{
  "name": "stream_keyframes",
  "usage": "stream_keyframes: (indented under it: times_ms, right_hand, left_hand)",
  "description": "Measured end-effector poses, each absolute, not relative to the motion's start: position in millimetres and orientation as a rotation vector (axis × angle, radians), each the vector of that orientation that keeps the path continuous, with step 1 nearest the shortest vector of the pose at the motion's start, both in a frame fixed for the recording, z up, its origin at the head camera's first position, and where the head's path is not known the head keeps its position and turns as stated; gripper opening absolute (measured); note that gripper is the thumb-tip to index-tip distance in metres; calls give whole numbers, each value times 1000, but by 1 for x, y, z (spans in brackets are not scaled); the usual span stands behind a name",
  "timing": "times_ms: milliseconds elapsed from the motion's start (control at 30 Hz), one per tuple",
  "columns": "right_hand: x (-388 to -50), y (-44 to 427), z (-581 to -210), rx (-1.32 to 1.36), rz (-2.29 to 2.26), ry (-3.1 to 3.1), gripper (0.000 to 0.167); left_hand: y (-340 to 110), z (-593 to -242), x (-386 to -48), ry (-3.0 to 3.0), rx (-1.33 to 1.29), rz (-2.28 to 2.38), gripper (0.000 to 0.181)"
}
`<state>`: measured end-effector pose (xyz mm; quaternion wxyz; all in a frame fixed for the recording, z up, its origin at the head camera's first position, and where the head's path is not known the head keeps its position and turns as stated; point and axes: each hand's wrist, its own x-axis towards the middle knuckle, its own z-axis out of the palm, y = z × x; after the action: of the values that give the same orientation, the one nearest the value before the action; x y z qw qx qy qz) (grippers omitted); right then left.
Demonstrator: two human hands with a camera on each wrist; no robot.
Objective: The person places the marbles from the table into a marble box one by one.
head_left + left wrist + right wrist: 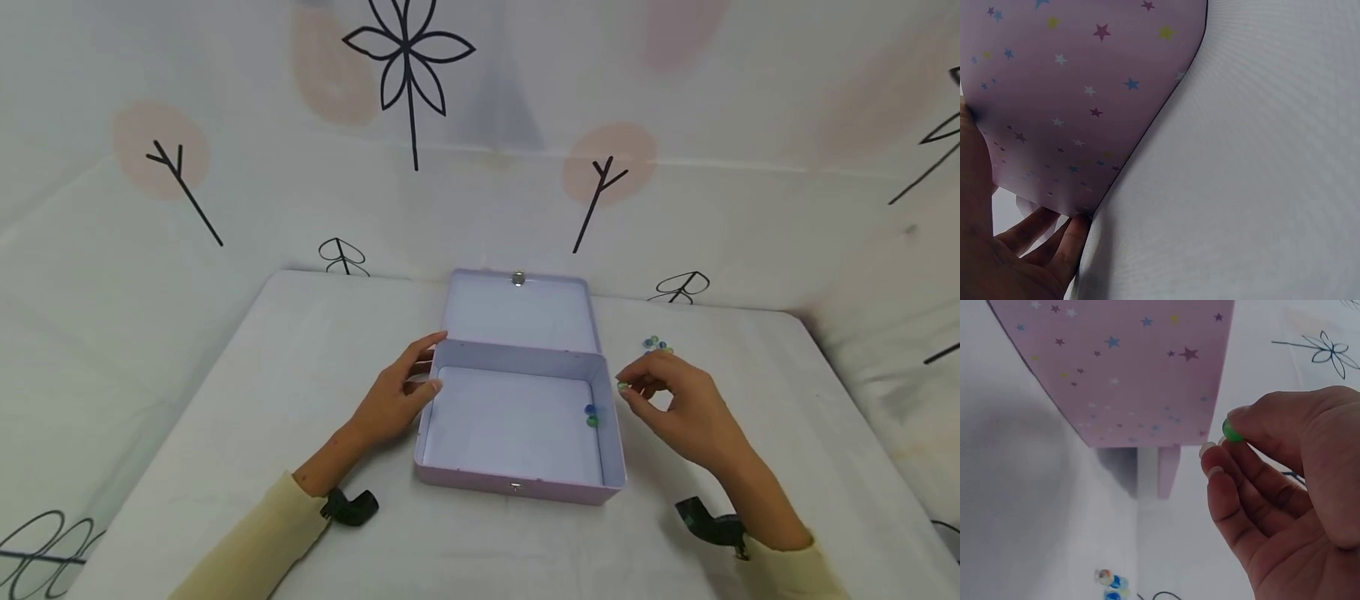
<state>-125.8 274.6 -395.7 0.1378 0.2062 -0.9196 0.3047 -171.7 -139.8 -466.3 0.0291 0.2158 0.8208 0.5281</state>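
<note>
A pink-lilac hinged box point(517, 483) with a star pattern outside lies with its lid point(521, 310) folded back. Inside, against its right wall, are a blue marble point(590, 409) and a green marble point(592, 422). My left hand point(393, 396) holds the box's left side, its thumb at the rim and its fingers on the outside by the back corner. Just right of the box, my right hand point(686, 408) pinches another green marble point(1231, 430) between thumb and index finger, about level with the rim.
A small cluster of blue, green and clear marbles point(655, 342) lies on the white-covered table point(337, 317), behind the right hand. Hanging cloth point(495, 208) printed with flowers surrounds the table. Dark wrist cameras point(708, 523) sit by both sleeves.
</note>
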Motion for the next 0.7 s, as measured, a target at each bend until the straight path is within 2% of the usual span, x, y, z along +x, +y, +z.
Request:
stream_keyframes:
  times_ms: [367, 700]
  right_hand:
    - [-126, 266, -405, 724, 1008, -2616, 30]
    - [-126, 263, -402, 718, 986, -2627, 33]
  left_hand:
    - [-140, -468, -170, 2521, 662, 1625, 67]
    - [-139, -467, -171, 2540, 668, 1613, 68]
